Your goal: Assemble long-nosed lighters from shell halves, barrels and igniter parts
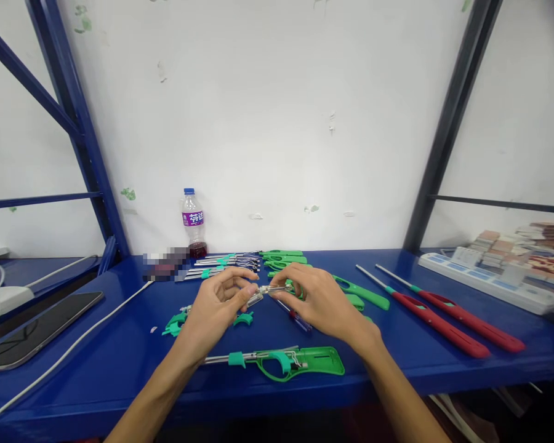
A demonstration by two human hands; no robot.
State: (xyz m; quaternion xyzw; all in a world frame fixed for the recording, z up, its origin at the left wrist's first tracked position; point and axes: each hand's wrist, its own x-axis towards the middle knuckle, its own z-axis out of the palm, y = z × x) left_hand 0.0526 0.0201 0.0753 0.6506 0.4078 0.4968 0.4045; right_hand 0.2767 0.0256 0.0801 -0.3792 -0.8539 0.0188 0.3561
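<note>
My left hand (216,307) pinches a small clear-and-metal lighter part (264,290) between thumb and fingers. From the other side, my right hand (321,301) grips the same piece or one touching it; the fingers hide where they meet. Below my hands lies an opened stick lighter (318,362), its green half-shell holding a teal trigger and metal rods. A loose teal trigger (244,319) rests near my left fingers, and more teal pieces (173,325) sit beside my left wrist. Under my right hand is a screwdriver (300,320) with a dark translucent handle.
Metal lighter tubes (207,271) and green shells (364,292) lie behind my hands. Two red stick lighters (443,323) are to the right, near a white power strip (487,283). A bottle (192,224) stands by the wall; a phone (41,326) and cable (80,344) lie left.
</note>
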